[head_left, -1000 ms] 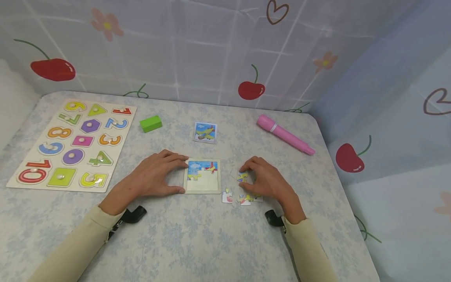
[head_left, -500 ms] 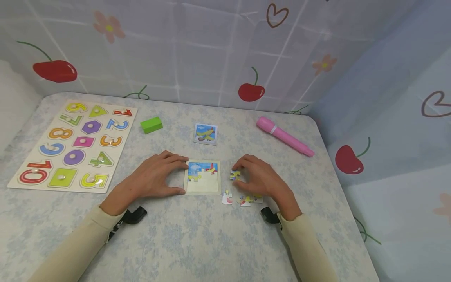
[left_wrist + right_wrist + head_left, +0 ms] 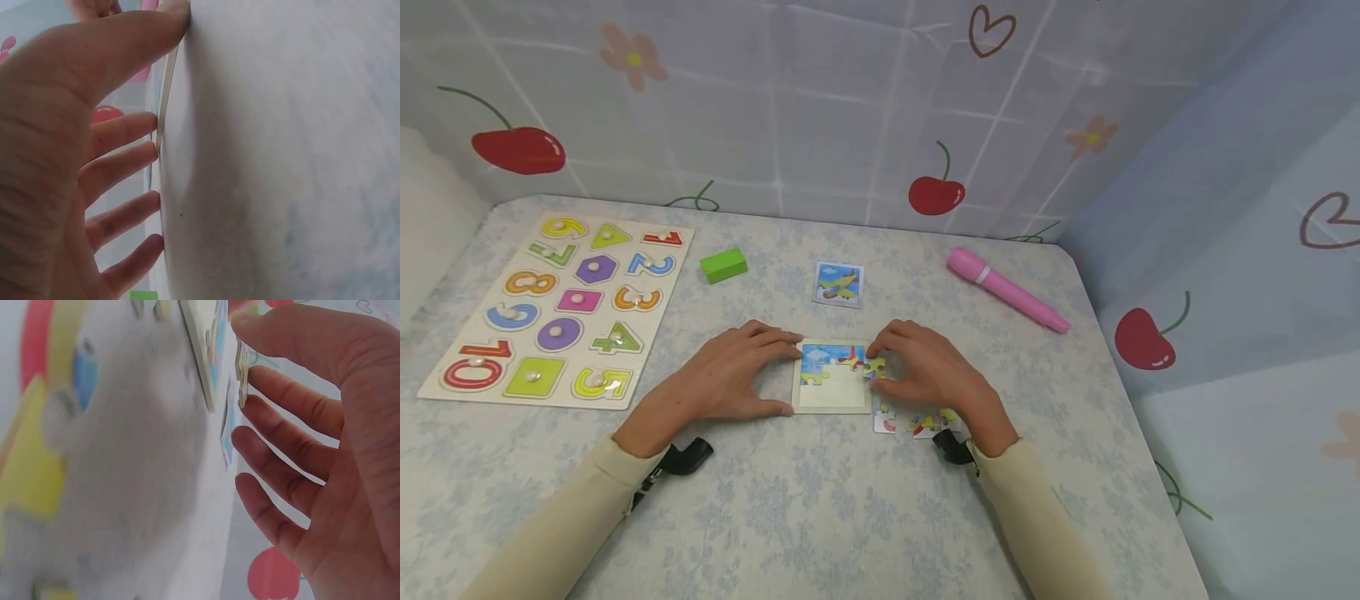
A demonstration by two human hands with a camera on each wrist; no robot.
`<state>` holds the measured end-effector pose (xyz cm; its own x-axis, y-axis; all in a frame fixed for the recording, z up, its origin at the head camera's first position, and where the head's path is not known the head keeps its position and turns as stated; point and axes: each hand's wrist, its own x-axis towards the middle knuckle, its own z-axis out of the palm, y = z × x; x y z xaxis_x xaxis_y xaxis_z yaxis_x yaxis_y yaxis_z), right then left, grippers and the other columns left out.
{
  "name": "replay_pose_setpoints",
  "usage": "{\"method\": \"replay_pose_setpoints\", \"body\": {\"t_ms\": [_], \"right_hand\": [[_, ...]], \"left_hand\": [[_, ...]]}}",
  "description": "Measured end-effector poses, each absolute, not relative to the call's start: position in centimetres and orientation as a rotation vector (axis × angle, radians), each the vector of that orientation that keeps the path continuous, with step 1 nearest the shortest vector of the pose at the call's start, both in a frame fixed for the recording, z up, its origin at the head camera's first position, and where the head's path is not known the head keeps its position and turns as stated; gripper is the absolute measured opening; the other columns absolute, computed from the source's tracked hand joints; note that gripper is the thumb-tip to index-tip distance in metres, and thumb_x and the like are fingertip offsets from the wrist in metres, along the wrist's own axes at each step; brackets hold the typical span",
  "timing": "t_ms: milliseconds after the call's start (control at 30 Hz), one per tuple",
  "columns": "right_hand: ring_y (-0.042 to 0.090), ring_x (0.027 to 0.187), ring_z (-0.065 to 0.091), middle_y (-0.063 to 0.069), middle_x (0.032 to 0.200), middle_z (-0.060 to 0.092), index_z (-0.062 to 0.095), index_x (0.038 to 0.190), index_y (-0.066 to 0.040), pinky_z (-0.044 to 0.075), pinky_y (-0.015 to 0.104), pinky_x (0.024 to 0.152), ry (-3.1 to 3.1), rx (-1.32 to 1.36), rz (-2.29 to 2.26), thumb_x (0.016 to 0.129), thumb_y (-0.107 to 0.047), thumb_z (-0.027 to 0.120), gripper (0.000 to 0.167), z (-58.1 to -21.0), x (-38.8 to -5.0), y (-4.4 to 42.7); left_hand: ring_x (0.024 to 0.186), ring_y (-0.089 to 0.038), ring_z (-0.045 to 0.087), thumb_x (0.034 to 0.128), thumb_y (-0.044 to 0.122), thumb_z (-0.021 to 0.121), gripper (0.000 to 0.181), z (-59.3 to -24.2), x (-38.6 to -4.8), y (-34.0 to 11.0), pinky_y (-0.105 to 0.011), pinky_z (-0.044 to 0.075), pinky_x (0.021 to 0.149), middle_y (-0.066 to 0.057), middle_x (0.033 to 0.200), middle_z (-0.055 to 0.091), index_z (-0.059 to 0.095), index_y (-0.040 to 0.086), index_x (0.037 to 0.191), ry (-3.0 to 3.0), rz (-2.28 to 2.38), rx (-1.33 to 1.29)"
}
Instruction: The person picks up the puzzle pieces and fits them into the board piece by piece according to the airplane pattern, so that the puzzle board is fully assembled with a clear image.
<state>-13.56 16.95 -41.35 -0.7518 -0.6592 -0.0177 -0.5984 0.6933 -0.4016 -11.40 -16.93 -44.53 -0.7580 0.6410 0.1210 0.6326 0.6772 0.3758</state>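
A square puzzle board (image 3: 831,410) lies mid-table, with sky and red-plane pieces along its top and yellow ones at the left. My left hand (image 3: 727,372) rests against the board's left edge, thumb at the near corner and fingertips at the far one. My right hand (image 3: 934,365) pinches a yellow-and-blue puzzle piece (image 3: 873,368) between thumb and fingers, over the board's right edge. The right wrist view has this piece (image 3: 242,369) raised off the table on edge to the camera. Several loose puzzle pieces (image 3: 884,419) lie below the right hand, partly hidden by it.
Behind the board lies a small airplane picture card (image 3: 839,284). A green block (image 3: 723,265) and a number-and-shape peg board (image 3: 557,312) are on the left. A pink pen-like stick (image 3: 1007,290) lies at the back right. A patterned curtain (image 3: 850,100) hangs behind the table.
My right hand has moved left with the puzzle piece, from above the loose pieces to the board's right edge. The left hand has stayed at the board's left edge.
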Motion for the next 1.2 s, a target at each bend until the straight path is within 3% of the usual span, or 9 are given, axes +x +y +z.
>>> {"method": "replay_pose_setpoints", "body": {"t_ms": [867,1200], "right_hand": [[0.015,0.107,0.063,-0.003,0.125,0.068,0.077,0.124,-0.019,0.054,0.036,0.092,2.721,-1.115,-0.453,0.095,-0.036,0.085,0.035,-42.4,-13.3,12.6],[0.021,0.113,0.064,0.001,0.127,0.066,0.076,0.125,-0.017,0.054,0.039,0.094,2.724,-1.162,-0.431,0.096,-0.033,0.084,0.034,-42.7,-13.1,11.7]], "left_hand": [[0.137,-0.026,0.054,0.0807,0.063,0.088,0.076,-44.6,-11.6,-16.8,-0.051,0.052,0.102,0.002,0.157,0.058,0.071,0.018,0.140,2.844,0.633,1.062],[0.134,-0.025,0.055,0.0829,0.060,0.088,0.072,-44.7,-11.5,-16.8,-0.050,0.053,0.098,0.002,0.156,0.058,0.071,0.018,0.138,2.861,0.641,1.068]]}}
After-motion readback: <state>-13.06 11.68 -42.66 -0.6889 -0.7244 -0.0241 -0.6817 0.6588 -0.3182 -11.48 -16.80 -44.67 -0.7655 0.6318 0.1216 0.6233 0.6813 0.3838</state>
